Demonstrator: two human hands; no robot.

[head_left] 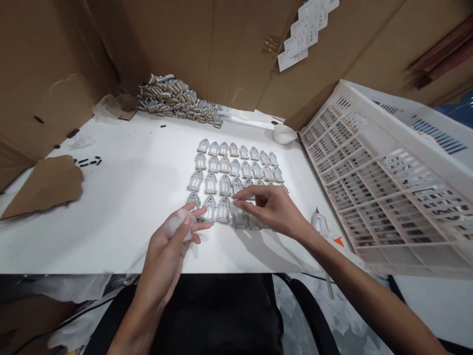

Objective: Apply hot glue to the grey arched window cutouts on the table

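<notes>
clasping translucent white film [175, 225], left hand [162, 246] half-curled, right hand [273, 208] nearly pinched, grip unclear, above arched grey pieces [224, 185]

Nothing I can actually read here tbh, print on those white labels [303, 35] on the cardboard [236, 54] is too tiny

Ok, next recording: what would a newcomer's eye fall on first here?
Probably the neat rows of small silver arched pieces at the middle of the white table, with the right hand over their near right part and the left hand holding a soft-looking white wad at their near left corner. Next, the jumbled heap of metallic pieces at the back, and the big slatted white crate on the right.
</notes>
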